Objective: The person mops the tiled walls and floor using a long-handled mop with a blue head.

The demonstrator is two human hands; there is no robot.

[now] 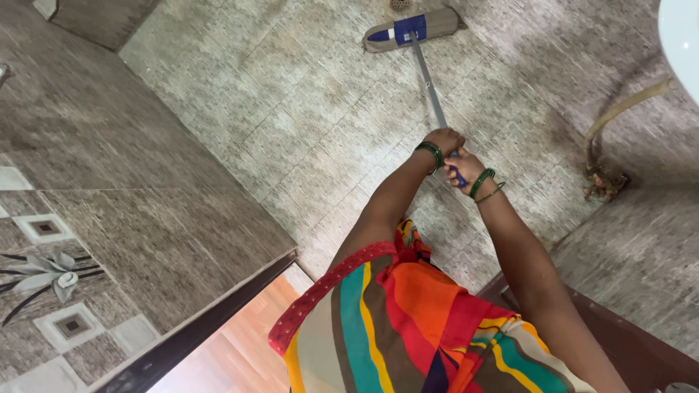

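While both hands clench the mop's handle (431, 91), the left hand (442, 140) sits just above the right hand (466, 166), each grip closed around its blue end. Its flat mop head (412, 29) rests on the tiled floor (291, 124) near a drain (400, 4).

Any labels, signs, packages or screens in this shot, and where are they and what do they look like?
No packages, signs or screens.
Blue rectangular label patch: on the flat beige mop head at the top centre, with a small white mark, too small to make out.
Both hands grip the grey mop handle: left hand, right hand.
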